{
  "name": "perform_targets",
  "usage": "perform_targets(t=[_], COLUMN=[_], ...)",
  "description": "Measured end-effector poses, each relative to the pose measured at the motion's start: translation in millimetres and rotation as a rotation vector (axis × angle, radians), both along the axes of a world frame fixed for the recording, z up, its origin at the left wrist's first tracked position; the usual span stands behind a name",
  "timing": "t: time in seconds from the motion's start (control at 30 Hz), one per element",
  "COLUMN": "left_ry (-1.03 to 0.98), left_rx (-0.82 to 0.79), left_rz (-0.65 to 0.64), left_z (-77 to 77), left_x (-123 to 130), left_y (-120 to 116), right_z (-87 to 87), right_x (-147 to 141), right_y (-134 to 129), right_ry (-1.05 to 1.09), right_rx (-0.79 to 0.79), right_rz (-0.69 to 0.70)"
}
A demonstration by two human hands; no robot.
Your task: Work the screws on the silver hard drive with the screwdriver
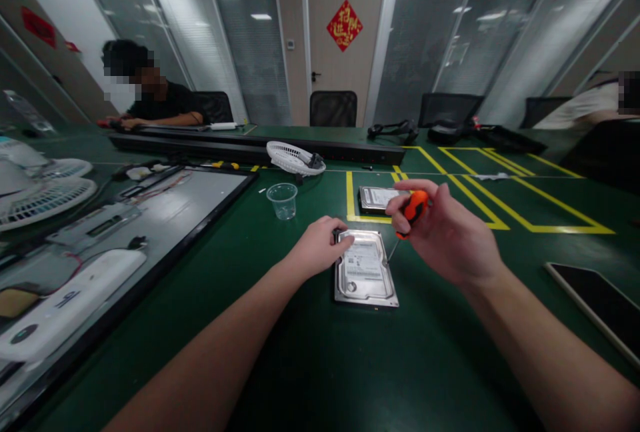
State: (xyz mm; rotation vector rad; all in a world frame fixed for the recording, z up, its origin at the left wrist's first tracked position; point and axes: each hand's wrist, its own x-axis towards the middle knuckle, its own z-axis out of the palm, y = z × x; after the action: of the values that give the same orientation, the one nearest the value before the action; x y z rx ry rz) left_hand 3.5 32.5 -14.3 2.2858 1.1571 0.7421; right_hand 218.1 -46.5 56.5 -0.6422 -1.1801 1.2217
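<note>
A silver hard drive [370, 279] with a white label lies flat on the green table [300, 365] in front of me. My left hand [320, 245] grips its upper left edge, thumb on top and fingers at the side. My right hand [445, 232] holds an orange and black screwdriver [416, 209] at a tilt; its thin shaft reaches down to the drive's right edge. Behind, a second hard drive [375, 198] lies beside yellow tape, partly behind my right fingers. A clear plastic cup [283, 203] stands to the left.
A large panel with electronics [200, 195] and white fan parts [45, 199] fill the left. A white fan grille [295, 158] lies before a long black bar [225, 145]. At right is a phone [600, 305]. A person [165, 105] sits across the table, another at far right.
</note>
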Motion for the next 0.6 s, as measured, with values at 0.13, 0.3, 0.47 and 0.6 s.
perform_targets(t=[0.13, 0.3, 0.47, 0.6], left_ry=[0.001, -0.003, -0.001, 0.0], left_rx=[-0.006, 0.005, 0.012, 0.01], left_rz=[0.003, 0.004, 0.0, 0.006], left_z=[1.4, -0.6, -1.2, -0.2], left_x=[-0.2, 0.6, 0.8, 1.0], left_y=[-0.6, 0.6, 0.7, 0.7], right_z=[0.8, 1.7, 2.1, 1.9], right_x=[-0.8, -2.0, -1.7, -0.7], right_y=[0.3, -0.9, -1.9, -0.7], right_ry=[-0.06, -0.03, 0.0, -0.038], right_rx=[0.004, 0.008, -0.02, -0.025], right_rz=[-0.044, -0.018, -0.012, -0.037])
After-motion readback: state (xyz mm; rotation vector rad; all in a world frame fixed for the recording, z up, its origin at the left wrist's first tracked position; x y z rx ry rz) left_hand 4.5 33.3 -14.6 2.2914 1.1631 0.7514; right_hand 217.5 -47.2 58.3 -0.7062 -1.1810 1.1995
